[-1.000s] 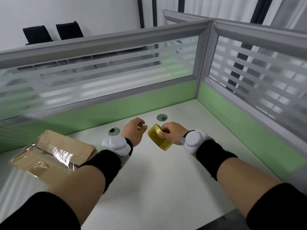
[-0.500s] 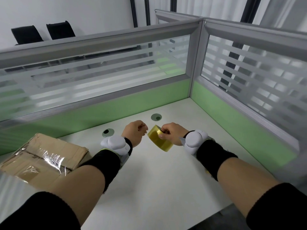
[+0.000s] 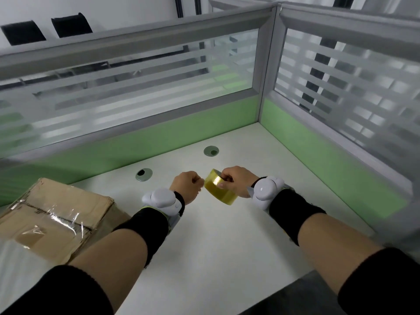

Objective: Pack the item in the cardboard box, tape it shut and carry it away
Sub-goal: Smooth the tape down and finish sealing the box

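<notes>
A yellowish roll of clear tape is held above the white desk by my right hand, fingers through its core. My left hand is curled into a fist, its fingertips pinched right at the roll's left edge; whether it grips the tape end is too small to tell. The cardboard box lies closed at the left of the desk, with shiny clear tape across its top flaps. It is a forearm's length left of both hands.
Grey-framed partitions with frosted glass and green lower panels close off the desk at the back and right. Two round cable grommets sit in the desk near the back. The desk's front edge runs at the lower right.
My view has swung slightly right, so the box sits further left in frame. My left hand has closed in on the tape roll until its fingertips meet the roll's edge.
</notes>
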### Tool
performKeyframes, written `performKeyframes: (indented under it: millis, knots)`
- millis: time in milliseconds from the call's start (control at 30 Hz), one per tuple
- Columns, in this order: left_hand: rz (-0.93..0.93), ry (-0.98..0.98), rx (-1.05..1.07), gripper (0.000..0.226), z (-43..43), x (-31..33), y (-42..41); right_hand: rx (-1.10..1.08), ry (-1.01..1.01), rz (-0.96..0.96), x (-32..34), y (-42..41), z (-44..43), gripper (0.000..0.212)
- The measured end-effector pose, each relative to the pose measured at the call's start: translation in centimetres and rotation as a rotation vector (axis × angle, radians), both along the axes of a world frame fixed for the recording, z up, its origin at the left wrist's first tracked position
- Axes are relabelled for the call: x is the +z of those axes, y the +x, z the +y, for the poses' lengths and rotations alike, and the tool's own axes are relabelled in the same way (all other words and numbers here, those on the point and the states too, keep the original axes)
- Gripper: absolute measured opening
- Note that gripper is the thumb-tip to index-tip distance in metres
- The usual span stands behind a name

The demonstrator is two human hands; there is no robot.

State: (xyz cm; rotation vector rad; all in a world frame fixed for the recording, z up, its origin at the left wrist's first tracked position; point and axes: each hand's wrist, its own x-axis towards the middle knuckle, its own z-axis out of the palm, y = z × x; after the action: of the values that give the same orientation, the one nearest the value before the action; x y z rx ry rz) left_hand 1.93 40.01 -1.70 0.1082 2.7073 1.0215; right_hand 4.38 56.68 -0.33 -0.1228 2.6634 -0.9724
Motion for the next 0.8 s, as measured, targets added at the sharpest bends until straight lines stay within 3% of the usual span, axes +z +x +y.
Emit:
performKeyframes:
  millis: [133, 433, 567, 800]
  knots:
    - [-0.077, -0.008, 0.003, 0.023, 1.0, -1.7, 0.3, -0.02, 0.037, -0.047, -1.4, 0.3, 0.7, 0.022]
    - [-0.087, -0.03, -0.054, 0.006, 2.8, -6.1, 1.0, -0.102, 0.033, -0.109, -5.0, 0.9, 2.4, 0.025]
    - [-0.084, -0.026, -0.07, 0.017, 3.1, -7.8, 1.3, -0.131, 0.066, -0.143, -6.3, 0.8, 2.7, 0.017]
    - [-0.12, -0.022, -0.031, 0.021, 1.9, -9.0, 1.8, -0.108, 0.175, -0.165, -8.5, 0.6, 3.0, 0.027]
